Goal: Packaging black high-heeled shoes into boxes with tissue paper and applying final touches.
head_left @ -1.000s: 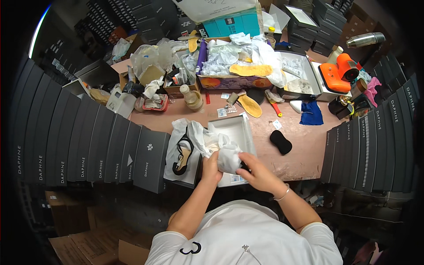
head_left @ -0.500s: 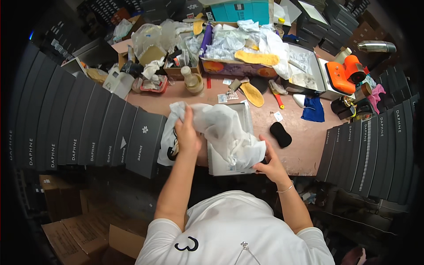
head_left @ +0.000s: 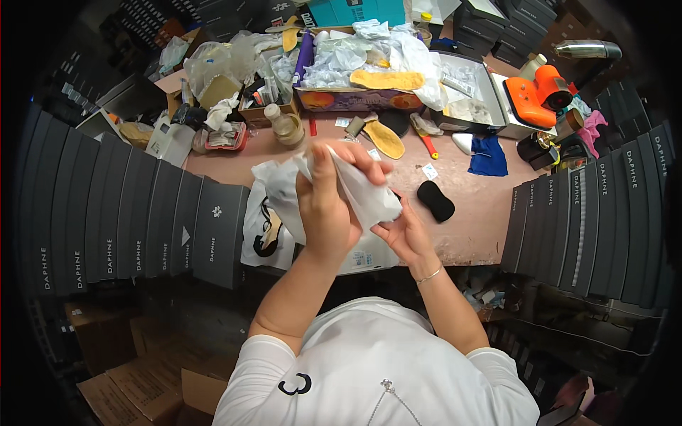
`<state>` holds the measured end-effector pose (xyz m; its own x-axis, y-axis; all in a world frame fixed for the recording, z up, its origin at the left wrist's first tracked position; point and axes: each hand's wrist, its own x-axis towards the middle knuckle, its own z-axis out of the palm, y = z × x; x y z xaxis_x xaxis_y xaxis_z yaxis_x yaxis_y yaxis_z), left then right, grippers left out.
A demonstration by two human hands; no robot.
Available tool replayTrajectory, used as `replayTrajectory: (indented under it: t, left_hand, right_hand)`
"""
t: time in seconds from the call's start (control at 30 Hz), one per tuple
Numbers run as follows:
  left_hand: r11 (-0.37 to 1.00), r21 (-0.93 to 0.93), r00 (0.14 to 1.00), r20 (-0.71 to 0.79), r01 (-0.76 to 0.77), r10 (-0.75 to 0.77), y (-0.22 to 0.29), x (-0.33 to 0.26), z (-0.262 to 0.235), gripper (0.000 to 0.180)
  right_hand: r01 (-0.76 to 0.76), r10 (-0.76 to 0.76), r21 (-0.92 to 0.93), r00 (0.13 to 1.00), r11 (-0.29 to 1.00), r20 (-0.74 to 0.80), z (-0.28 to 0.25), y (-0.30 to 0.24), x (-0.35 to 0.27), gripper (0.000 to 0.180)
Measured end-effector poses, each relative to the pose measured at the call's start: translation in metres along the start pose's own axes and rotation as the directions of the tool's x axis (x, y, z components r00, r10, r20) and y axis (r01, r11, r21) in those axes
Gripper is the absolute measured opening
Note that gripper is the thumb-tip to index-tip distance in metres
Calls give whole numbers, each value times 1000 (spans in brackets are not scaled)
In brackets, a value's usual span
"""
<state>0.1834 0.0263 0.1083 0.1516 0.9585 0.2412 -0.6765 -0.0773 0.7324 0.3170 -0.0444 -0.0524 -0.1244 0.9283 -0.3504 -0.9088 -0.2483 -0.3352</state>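
My left hand (head_left: 330, 202) is raised over the bench, its fingers closed on white tissue paper (head_left: 369, 199) that drapes to the right. At the paper's right end, my right hand (head_left: 410, 234) curls its thumb and fingers around the edge. A small dark bit shows by those fingertips; what it belongs to is hidden. Left of my left hand, a shoe with black straps and a beige insole (head_left: 270, 231) lies on more white paper (head_left: 257, 202). Underneath my hands is a light, open shoe box (head_left: 369, 261), mostly covered by them and the paper.
Dark grey shoe boxes (head_left: 220, 234) line the left side, and more boxes (head_left: 568, 227) the right. A black pad (head_left: 435, 201) lies right of my hands. Beyond are a yellow insole (head_left: 383, 138), a glue jar (head_left: 286, 126), a blue cloth (head_left: 488, 156) and an orange device (head_left: 529, 101).
My left hand has moved right and up, carrying the tissue paper across toward my right hand. The strapped shoe on the left is now more exposed. The whole view has shifted slightly.
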Motion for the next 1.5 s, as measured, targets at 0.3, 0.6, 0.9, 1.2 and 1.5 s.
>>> replayTrajectory:
  t: [0.3, 0.6, 0.9, 1.2, 1.5]
  left_hand:
    - [720, 216, 709, -141, -659, 691, 98, 6, -19, 35]
    - [-187, 931, 667, 76, -314, -741, -132, -72, -172, 44]
    - [680, 347, 699, 88, 646, -710, -60, -42, -127, 72]
    - [511, -417, 470, -205, 751, -858, -56, -116, -127, 72]
    - [625, -424, 512, -359, 656, -780, -61, -145, -129, 69]
  right_hand:
    - [419, -483, -245, 803, 874, -349, -59, -54, -1, 41]
    - [540, -924, -789, 372, 292, -87, -42, -163, -34, 36]
    - [251, -414, -810, 910, 530, 11, 17, -97, -26, 32]
    - [580, -162, -739, 738, -344, 655, 58, 19, -7, 29]
    - [569, 54, -667, 779, -480, 625, 25, 63, 12, 48]
